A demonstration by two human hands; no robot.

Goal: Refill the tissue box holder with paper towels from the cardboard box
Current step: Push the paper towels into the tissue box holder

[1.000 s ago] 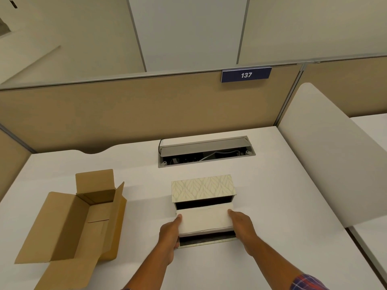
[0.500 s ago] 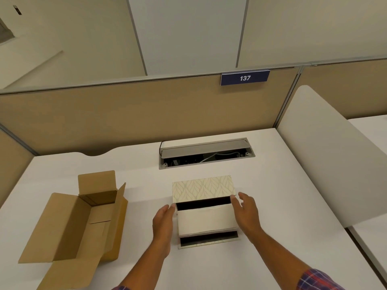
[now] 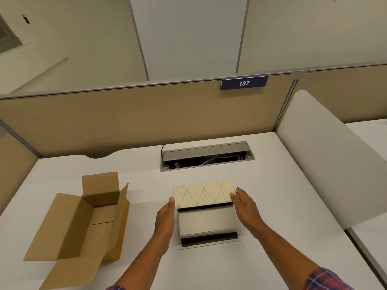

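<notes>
The tissue box holder's base [image 3: 209, 242] lies open on the white desk with a stack of white paper towels [image 3: 207, 219] sitting in it. Its leaf-patterned lid [image 3: 202, 193] stands raised at the far side. My left hand [image 3: 166, 218] is flat beside the holder's left side, fingertips at the lid's left corner. My right hand [image 3: 245, 208] reaches along the right side, fingertips touching the lid's right edge. Neither hand grips anything. The brown cardboard box [image 3: 83, 225] sits open at the left and looks empty.
An open cable tray [image 3: 207, 155] is sunk into the white desk [image 3: 282, 206] behind the holder. A beige partition with a "137" sign [image 3: 244, 83] rises at the back. A white divider panel [image 3: 330, 164] borders the right side.
Both hands let go of the paper towel stack, now resting in the holder, and slid forward along its sides to the lid's corners.
</notes>
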